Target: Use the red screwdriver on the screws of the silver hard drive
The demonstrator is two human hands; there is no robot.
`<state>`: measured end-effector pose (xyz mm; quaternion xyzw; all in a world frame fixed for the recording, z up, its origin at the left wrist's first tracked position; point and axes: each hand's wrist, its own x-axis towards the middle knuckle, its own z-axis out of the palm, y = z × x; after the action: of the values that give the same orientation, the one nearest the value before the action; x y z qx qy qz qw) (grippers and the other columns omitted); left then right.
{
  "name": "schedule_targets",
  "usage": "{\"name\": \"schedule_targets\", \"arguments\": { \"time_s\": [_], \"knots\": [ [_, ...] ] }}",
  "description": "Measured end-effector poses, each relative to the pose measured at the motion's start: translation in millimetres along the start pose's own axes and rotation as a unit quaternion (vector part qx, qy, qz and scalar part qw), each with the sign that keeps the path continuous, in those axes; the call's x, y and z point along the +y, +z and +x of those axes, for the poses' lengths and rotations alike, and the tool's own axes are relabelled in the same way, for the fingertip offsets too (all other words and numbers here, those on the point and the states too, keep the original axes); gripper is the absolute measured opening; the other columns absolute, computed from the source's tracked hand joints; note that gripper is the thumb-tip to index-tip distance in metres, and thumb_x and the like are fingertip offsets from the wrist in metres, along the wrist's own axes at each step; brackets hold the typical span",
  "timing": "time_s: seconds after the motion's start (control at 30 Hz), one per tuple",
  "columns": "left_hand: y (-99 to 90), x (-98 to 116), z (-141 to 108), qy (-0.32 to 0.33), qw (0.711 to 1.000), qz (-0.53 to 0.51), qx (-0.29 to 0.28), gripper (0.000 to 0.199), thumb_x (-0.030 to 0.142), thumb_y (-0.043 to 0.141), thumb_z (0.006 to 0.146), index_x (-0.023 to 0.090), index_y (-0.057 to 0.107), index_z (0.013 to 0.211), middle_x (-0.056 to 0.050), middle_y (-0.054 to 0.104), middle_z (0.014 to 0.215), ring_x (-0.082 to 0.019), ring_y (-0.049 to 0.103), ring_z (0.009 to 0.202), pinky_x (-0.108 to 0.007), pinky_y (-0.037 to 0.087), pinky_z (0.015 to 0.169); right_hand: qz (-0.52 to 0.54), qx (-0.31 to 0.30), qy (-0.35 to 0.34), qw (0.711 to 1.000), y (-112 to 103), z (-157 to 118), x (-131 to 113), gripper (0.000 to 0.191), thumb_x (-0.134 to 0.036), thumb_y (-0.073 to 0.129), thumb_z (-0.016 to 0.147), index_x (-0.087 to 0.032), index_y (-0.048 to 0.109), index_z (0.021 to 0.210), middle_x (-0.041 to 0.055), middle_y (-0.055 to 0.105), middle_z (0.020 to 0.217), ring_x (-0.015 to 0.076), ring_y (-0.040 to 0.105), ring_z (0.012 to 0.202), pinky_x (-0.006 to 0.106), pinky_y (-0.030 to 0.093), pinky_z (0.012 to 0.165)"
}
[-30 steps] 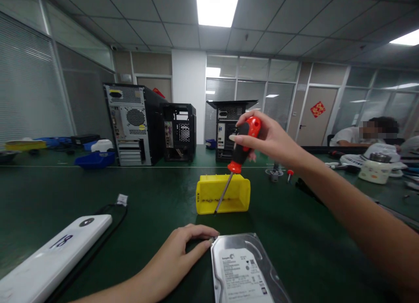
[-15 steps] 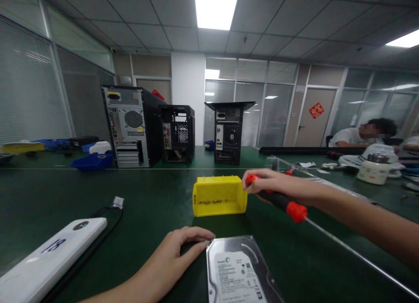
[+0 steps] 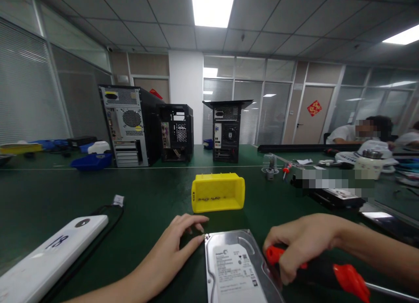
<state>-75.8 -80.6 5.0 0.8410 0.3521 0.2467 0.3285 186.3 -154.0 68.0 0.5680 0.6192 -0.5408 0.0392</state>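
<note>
A silver hard drive (image 3: 234,263) with a white label lies label up on the table in front of me. At its upper left corner rests the thumb of my left hand (image 3: 176,242); the other fingers are spread apart from the thumb, and a tiny shiny spot shows at that corner. My right hand (image 3: 301,246) is closed round a red and black screwdriver (image 3: 352,279), whose shaft points away to the lower right. Its fingertips are beside the drive's right edge; whether they touch it I cannot tell. Beyond the drive, a yellow bin (image 3: 218,192) holds several small screws.
On the left lies a white power bank (image 3: 55,255) marked 18, with a black cord. Computer cases (image 3: 131,124) stand at the back, beside a blue bin (image 3: 91,161). Right of the yellow bin are a clear jar (image 3: 270,165) and another drive (image 3: 340,196). A person sits far right.
My right hand has come down from the yellow bin's right side to the drive's right edge, still holding the screwdriver. My left index finger has lifted away from the thumb at the drive's corner.
</note>
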Motion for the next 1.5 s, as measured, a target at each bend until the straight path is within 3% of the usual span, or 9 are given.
{"name": "schedule_targets", "arguments": {
  "time_s": [0.23,0.43,0.57,0.67,0.73,0.9,1.1,1.27,1.5],
  "knots": [
    [-2.5,2.8,-5.8,-0.023,0.999,0.033,-0.024,0.038,0.037,0.044,0.089,0.024,0.052,0.123,-0.004,0.06,0.103,-0.022,0.054,0.096,-0.033,0.039,0.087,0.031,-0.02,-0.018,0.999,5.1,0.9,1.9,0.014,-0.017,0.06,0.059,-0.013,0.058,0.072,-0.0035,0.052,0.064,0.0049,0.043,0.053,0.014,0.032,0.046],
    [-11.5,7.4,-10.6,-0.011,1.0,0.014,-0.025,0.029,0.035,0.046,0.088,0.023,0.065,0.105,-0.002,0.066,0.106,-0.021,0.057,0.1,-0.03,0.039,0.089,0.023,0.061,0.039,0.997,23.3,-1.9,-15.3,0.026,-0.021,0.063,0.061,-0.015,0.059,0.086,-0.0017,0.051,0.072,0.0075,0.043,0.06,0.015,0.031,0.046],
    [-17.4,5.4,-11.2,-0.005,1.0,-0.005,-0.028,0.026,0.033,0.047,0.087,0.022,0.067,0.1,-0.001,0.068,0.1,-0.02,0.06,0.095,-0.027,0.042,0.084,-0.038,0.043,0.031,0.998,21.1,-4.9,-21.9,0.028,-0.022,0.062,0.065,-0.016,0.061,0.092,0.0001,0.054,0.076,0.0096,0.046,0.063,0.017,0.034,0.047],
    [-18.3,5.0,-10.7,-0.007,0.999,-0.011,-0.029,0.025,0.033,0.047,0.087,0.022,0.067,0.098,0.0,0.069,0.098,-0.02,0.061,0.095,-0.026,0.043,0.083,-0.071,0.089,-0.025,0.993,2.9,-22.1,-31.3,0.028,-0.026,0.063,0.07,-0.017,0.061,0.096,0.0006,0.055,0.079,0.0093,0.048,0.065,0.018,0.037,0.051],
    [-17.4,5.0,-9.7,-0.007,0.999,-0.016,-0.031,0.025,0.033,0.047,0.087,0.022,0.067,0.097,0.0,0.069,0.098,-0.02,0.061,0.095,-0.026,0.043,0.083,-0.05,0.193,-0.094,0.975,-13.8,-39.9,-44.0,0.035,-0.039,0.063,0.074,-0.018,0.059,0.102,0.0039,0.057,0.088,0.0124,0.052,0.071,0.02,0.041,0.051],
    [-15.5,5.3,-6.9,-0.012,0.999,-0.025,-0.036,0.024,0.032,0.049,0.086,0.021,0.068,0.096,0.0,0.069,0.099,-0.019,0.061,0.095,-0.027,0.043,0.084,-0.063,0.299,-0.274,0.912,-51.1,-69.4,-94.1,0.035,-0.042,0.056,0.081,-0.021,0.052,0.109,0.0002,0.057,0.074,0.0068,0.048,0.05,0.019,0.036,0.041],
    [-16.0,5.2,-6.9,-0.016,0.999,0.001,-0.046,0.027,0.037,0.047,0.087,0.021,0.066,0.098,-0.001,0.067,0.097,-0.021,0.059,0.094,-0.029,0.043,0.083,-0.054,0.357,-0.436,0.824,-62.1,-28.9,-126.2,0.031,-0.034,0.061,0.08,-0.017,0.047,0.102,-0.0029,0.05,0.067,0.0044,0.042,0.047,0.018,0.036,0.042],
    [-15.4,-1.3,-4.6,-0.006,0.999,0.017,-0.041,0.026,0.035,0.044,0.089,0.021,0.064,0.098,-0.002,0.064,0.098,-0.02,0.057,0.095,-0.03,0.042,0.083,-0.002,0.332,-0.447,0.831,-60.6,13.2,-112.4,0.035,-0.04,0.06,0.08,-0.019,0.041,0.1,0.0004,0.056,0.073,0.0049,0.042,0.044,0.019,0.036,0.039],
    [-12.8,-6.1,-5.7,-0.006,0.998,0.044,-0.042,0.027,0.038,0.042,0.088,0.024,0.062,0.1,-0.003,0.061,0.104,-0.023,0.053,0.101,-0.038,0.039,0.092,0.018,0.325,-0.44,0.837,-58.9,18.3,-107.2,0.034,-0.038,0.061,0.08,-0.019,0.04,0.1,0.003,0.06,0.081,0.0036,0.042,0.044,0.017,0.037,0.039]
  ]
}}
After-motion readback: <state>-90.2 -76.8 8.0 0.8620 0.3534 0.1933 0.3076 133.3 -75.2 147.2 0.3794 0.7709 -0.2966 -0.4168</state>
